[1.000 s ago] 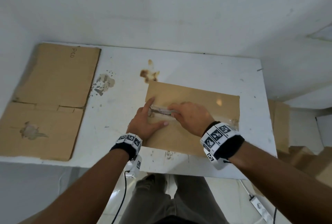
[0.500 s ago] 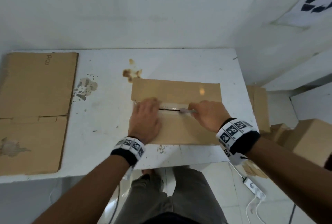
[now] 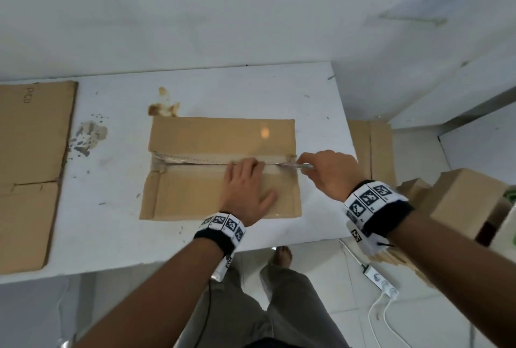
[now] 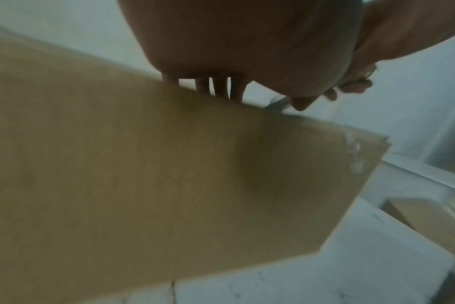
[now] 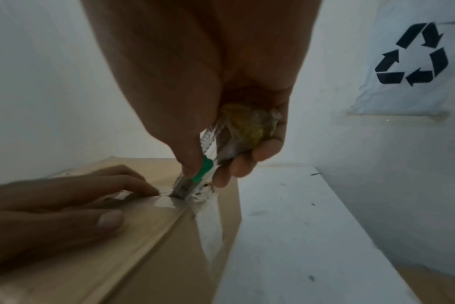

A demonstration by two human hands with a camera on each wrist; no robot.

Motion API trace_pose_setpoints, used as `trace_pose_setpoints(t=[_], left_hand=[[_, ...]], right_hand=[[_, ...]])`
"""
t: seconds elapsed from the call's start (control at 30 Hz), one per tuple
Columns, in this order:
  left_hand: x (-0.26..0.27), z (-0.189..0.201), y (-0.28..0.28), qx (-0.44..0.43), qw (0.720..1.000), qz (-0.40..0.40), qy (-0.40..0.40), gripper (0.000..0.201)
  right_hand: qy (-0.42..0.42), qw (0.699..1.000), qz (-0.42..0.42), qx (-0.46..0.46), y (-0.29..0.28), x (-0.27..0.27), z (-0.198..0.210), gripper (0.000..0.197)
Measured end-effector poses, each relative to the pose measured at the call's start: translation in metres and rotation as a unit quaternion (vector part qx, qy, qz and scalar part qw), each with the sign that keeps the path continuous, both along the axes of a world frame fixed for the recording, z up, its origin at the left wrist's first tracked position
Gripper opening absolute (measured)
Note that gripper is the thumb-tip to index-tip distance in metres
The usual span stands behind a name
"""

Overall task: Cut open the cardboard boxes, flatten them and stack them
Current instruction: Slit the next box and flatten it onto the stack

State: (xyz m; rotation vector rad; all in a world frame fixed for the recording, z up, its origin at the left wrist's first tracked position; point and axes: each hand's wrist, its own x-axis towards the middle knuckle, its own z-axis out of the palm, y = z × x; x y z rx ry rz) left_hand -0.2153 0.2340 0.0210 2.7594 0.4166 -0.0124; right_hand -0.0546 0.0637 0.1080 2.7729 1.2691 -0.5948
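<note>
Box (image 3: pixel 195 135) on table (image 3: pixel 223 88) | left hand (image 3: pixel 245 191) flat atop | right hand (image 3: pixel 329 172) grips cutter (image 5: pixel 195 185) | flattened cardboard (image 3: pixel 30 152) left

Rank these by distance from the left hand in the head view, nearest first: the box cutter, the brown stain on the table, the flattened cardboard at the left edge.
Measured from the left hand:
1. Box cutter, just right of it, in the right hand.
2. Brown stain, up and to the left, past the box's far edge.
3. Flattened cardboard, far left on the table.
</note>
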Motion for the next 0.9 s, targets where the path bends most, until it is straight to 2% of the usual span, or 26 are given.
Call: trace_pose_setpoints(t=[0.13, 0.23, 0.33, 0.43, 0.5, 0.63, 0.8, 0.9], left_hand=[[0.005, -0.014, -0.006, 0.028, 0.999, 0.022, -0.023, 0.08], [0.024, -0.007, -0.013, 0.072, 0.995, 0.072, 0.015, 0.084], [0.037, -0.005, -0.015, 0.08, 0.991, 0.098, 0.037, 0.073], [0.038, -0.008, -0.012, 0.071, 0.991, 0.112, -0.004, 0.06], [0.038, -0.01, -0.012, 0.063, 0.99, 0.121, -0.027, 0.057], [0.039, -0.011, -0.012, 0.041, 0.989, 0.135, -0.035, 0.057], [0.038, -0.012, -0.013, 0.033, 0.989, 0.139, -0.038, 0.056], [0.039, -0.011, -0.012, 0.021, 0.989, 0.14, -0.05, 0.054]], right_hand=[[0.048, 0.997, -0.034, 0.048, -0.042, 0.033, 0.002, 0.018], [0.063, 0.995, -0.03, 0.069, -0.055, 0.038, -0.004, 0.02], [0.067, 0.991, -0.044, 0.104, -0.058, 0.039, -0.016, 0.025], [0.1, 0.984, -0.067, 0.131, -0.061, 0.04, -0.023, 0.028], [0.141, 0.973, -0.089, 0.158, -0.061, 0.038, -0.029, 0.029], [0.252, 0.927, -0.178, 0.214, -0.077, 0.034, -0.046, 0.024], [0.272, 0.904, -0.214, 0.251, -0.082, 0.033, -0.056, 0.023], [0.307, 0.89, -0.233, 0.242, -0.074, 0.03, -0.056, 0.022]])
